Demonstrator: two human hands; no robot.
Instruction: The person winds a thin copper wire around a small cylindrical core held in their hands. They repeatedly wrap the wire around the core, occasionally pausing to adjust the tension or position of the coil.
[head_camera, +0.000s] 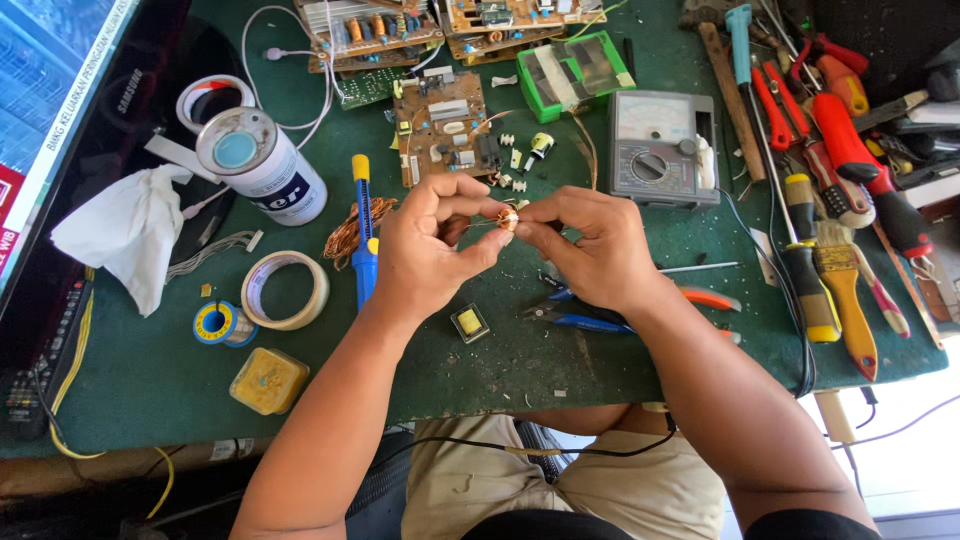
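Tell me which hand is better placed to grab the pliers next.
Right. The pliers lie directly beneath the right hand; the left hand is farther off, over the soldering iron. Both hands pinch the small copper coil, so one must let go first.

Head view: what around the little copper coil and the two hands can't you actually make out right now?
- Copper coil: mostly covered by the fingertips of the left hand and right hand; its winding is too small to read.
- Pliers: jaws hidden under the right hand.
- Circuit boards: cut off by the top edge.
- Blue soldering iron: its tip lies behind the left forearm.
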